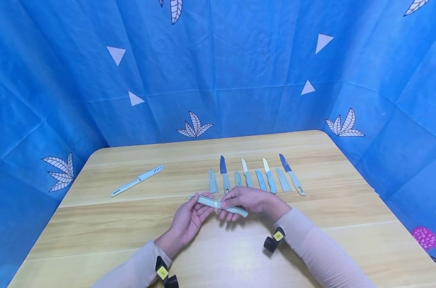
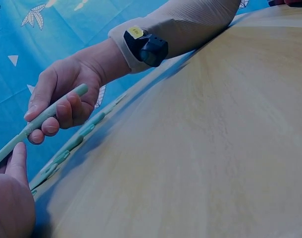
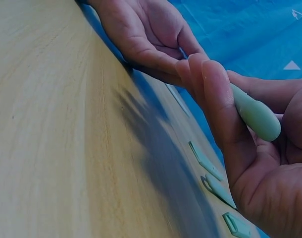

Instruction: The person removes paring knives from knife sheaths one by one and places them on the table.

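Above the table, both hands hold a light-green knife (image 1: 238, 211) with its blade inside a pale sheath (image 1: 205, 201). My left hand (image 1: 190, 220), palm up, pinches the sheath between thumb and fingers. At the other end, my right hand (image 1: 253, 199) grips the handle, thumb on top and fingers beneath. The rounded handle end (image 3: 262, 121) sticks out of the right hand in the right wrist view. In the left wrist view, a left fingertip (image 2: 20, 151) lies close to where handle and sheath meet.
Beyond the hands, several bare knives lie beside separate sheaths: a dark-bladed knife (image 1: 223, 165), white-bladed ones (image 1: 266, 166), another dark-bladed one (image 1: 292, 176), a sheath (image 1: 283, 180). A sheathed knife (image 1: 137, 181) lies at left on the wooden table (image 1: 106, 236). Blue curtains (image 1: 239, 60) surround it.
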